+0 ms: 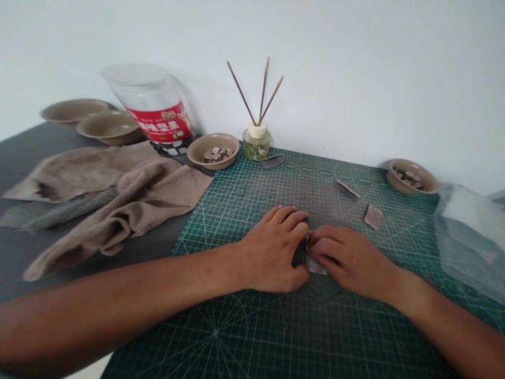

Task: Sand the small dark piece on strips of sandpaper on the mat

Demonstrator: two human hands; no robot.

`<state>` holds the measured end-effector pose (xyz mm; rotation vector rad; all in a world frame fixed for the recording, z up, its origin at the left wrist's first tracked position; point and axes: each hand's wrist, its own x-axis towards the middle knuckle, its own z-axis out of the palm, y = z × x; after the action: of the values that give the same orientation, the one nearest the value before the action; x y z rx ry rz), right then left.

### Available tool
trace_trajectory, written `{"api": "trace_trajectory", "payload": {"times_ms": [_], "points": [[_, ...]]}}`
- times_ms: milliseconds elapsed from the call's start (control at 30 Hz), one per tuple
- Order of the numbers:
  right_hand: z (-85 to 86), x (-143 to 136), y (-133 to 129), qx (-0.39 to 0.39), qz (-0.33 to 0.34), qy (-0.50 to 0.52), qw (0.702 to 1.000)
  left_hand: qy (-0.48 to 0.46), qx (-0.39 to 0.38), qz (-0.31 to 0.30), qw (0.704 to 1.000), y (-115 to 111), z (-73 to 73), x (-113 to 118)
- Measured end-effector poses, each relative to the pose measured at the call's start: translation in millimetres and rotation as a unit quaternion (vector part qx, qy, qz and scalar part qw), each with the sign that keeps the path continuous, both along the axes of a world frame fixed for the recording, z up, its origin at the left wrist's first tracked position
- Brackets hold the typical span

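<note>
On the green cutting mat (221, 321), my two hands meet close together. My left hand (276, 252) lies palm down with bent fingers, its thumb and forefinger pressing at something dark that is mostly hidden. Fingers pinched, my right hand (351, 260) closes on something too small and covered to make out. A small pale brownish piece (316, 267), like leather or suede, sticks out flat beneath the right fingertips. Farther back on the mat lie a square brown piece (373, 217) and a narrow strip (347, 188).
Brown suede-like sheets (158, 205) spread at left. A bowl (214, 150) of small pieces stands by a reed diffuser (256, 142), a grey blade-like piece (273, 161) and a red-labelled jar (158, 116). Another filled bowl (412, 179) and a plastic bag (469, 237) are at right.
</note>
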<state>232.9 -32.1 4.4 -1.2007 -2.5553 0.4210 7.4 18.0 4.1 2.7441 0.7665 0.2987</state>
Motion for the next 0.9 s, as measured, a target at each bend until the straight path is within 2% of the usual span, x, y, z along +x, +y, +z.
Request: {"api": "trace_trajectory", "payload": {"times_ms": [100,233,367,633,900], "points": [[3.0,4.3,3.8,0.003,-0.023,-0.022,0.999,-0.006,0.005,0.007,1.000,-0.2,-0.6,0.5],[5.5,6.5,2.4,-0.043,0.037,-0.004,0.998,-0.006,0.007,-0.005,1.000,0.5,-1.2,1.1],[3.7,7.6,5.6,-0.004,-0.012,-0.005,1.000,-0.007,0.011,0.003,1.000,0.9,-0.7,1.2],[10.8,22.9,8.7,-0.060,0.010,0.001,0.998,-0.007,-0.003,-0.011,1.000,1.3,1.8,-1.2],[7.3,7.4,1.6,-0.077,0.046,0.028,0.996,-0.017,0.008,-0.001,1.000,0.7,0.4,0.3]]}}
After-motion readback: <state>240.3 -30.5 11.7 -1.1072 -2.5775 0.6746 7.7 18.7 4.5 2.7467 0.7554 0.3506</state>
